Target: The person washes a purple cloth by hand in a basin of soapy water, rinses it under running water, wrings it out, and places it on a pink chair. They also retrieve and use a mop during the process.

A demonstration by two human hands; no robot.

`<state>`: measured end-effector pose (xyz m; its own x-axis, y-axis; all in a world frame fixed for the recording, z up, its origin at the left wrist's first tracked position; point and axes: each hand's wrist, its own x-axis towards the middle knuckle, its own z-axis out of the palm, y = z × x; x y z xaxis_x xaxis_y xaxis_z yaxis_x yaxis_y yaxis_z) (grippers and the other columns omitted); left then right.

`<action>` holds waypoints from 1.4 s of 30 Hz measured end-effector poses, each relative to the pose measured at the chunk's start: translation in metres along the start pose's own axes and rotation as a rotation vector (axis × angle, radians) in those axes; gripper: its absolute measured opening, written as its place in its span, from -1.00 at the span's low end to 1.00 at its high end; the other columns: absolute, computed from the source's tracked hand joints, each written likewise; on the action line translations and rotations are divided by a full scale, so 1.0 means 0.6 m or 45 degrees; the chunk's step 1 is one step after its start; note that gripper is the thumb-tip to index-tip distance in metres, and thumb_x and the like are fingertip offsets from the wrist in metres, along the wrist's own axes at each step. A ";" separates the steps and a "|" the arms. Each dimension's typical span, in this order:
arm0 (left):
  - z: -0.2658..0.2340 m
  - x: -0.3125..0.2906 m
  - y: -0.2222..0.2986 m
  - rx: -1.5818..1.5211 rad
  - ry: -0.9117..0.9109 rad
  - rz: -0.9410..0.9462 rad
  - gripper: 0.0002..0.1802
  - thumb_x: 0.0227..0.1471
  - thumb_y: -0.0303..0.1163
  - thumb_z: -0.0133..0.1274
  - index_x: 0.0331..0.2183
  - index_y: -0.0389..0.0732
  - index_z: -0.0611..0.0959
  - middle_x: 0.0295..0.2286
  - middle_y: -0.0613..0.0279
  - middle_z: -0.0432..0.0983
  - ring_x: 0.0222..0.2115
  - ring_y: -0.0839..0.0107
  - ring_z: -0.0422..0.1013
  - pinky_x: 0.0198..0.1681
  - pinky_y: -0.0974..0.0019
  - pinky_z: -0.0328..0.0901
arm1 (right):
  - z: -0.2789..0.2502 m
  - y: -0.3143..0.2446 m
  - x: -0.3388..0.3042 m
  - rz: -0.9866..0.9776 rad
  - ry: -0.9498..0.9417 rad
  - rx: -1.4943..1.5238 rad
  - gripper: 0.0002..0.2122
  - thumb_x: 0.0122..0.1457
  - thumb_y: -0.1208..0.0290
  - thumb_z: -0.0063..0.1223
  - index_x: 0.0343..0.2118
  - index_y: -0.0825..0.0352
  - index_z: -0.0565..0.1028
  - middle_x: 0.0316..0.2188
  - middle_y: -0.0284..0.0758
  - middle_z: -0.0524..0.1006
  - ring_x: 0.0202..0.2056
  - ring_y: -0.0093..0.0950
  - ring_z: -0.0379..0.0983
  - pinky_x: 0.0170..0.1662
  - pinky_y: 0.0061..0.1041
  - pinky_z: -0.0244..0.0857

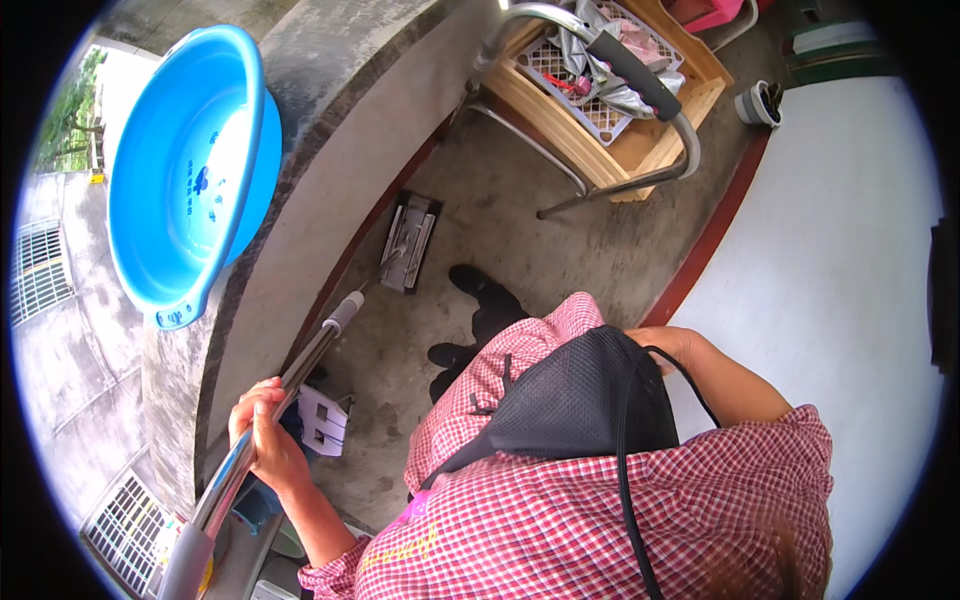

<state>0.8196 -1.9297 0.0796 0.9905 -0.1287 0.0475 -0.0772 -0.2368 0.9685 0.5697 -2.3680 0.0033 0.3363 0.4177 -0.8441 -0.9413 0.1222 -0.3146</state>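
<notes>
My left hand point(268, 432) is closed round the shiny metal pole of a flat mop point(318, 345). The pole runs from the lower left up to the mop head point(410, 243), which rests on the concrete floor beside the low wall. My right hand point(665, 343) is at my side, next to a black mesh bag point(590, 395) worn across my checked shirt. The bag and shirt hide its fingers, so whether it holds anything cannot be made out.
A blue basin point(180, 185) sits on the low wall point(345, 75) at left. Ahead, a metal-framed walker point(640, 75) stands against a wooden box point(560, 105) holding a white plastic basket point(600, 118). A white dustpan-like piece point(322, 420) is near my left hand. A white wall point(820, 230) bounds the right.
</notes>
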 end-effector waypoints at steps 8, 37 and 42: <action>0.003 -0.001 0.002 -0.027 0.062 0.032 -0.89 0.07 -0.53 -0.02 -0.47 -0.35 0.53 -0.46 0.06 0.52 -0.29 0.21 0.45 -0.10 0.20 0.31 | -0.020 -0.106 0.030 0.486 -0.067 0.058 -0.35 0.15 -0.22 -0.17 0.08 0.27 0.37 -0.06 -0.18 0.49 -0.23 -0.31 0.52 -0.26 -0.28 0.46; -0.075 -0.234 0.024 -0.657 1.130 0.313 -0.67 0.10 -0.29 -0.01 -0.64 -0.16 0.39 -0.68 0.27 0.30 -0.60 0.39 0.28 -0.26 0.24 0.21 | 0.096 -0.318 0.350 0.477 -0.572 -0.758 -0.58 0.12 0.43 0.15 0.02 0.44 0.35 -0.07 -0.21 0.46 -0.05 -0.30 0.43 0.00 -0.17 0.38; -0.153 -0.383 0.163 -0.623 1.345 0.445 -0.50 0.10 -0.09 0.05 -0.74 -0.11 0.33 -0.78 0.37 0.24 -0.73 0.41 0.25 -0.45 0.23 0.22 | 0.384 -0.183 0.569 0.716 -0.145 -0.340 0.06 0.03 -0.36 -0.12 0.29 0.40 -0.32 0.20 0.12 0.07 0.10 0.09 0.23 0.04 0.17 0.22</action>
<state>0.5951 -1.8348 0.1861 0.5471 0.7891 0.2795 -0.5335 0.0714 0.8428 0.7817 -2.0316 -0.1504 -0.2265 0.4480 -0.8648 -0.9289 -0.3665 0.0534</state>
